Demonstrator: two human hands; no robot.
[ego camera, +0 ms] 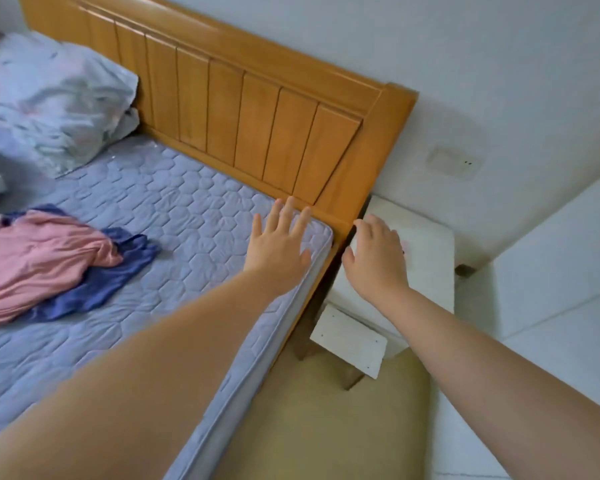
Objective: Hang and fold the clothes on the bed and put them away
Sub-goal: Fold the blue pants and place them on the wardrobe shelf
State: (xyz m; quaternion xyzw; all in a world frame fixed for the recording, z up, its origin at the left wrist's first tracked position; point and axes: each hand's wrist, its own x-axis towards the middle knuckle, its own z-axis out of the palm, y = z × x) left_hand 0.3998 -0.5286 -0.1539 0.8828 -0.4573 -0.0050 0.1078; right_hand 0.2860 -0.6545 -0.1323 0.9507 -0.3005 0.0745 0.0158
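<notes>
Both forearms reach forward; left hand (277, 244) fingers spread over mattress (174, 216) corner; right hand (374, 258) fingers loosely apart above nightstand (426, 258); pink garment (32, 265) on blue garment (118, 275), far left on bed.

You are looking at the corner of a bed (340, 216): a lilac quilted mattress (146, 181) and a slatted, honey-coloured headboard (222, 98) against a plain white wall (465, 64). A white bedside table (426, 258) stands just beside the frame on the tan floor (309, 427), with a pale socket plate (452, 163) on the wall above it.
</notes>
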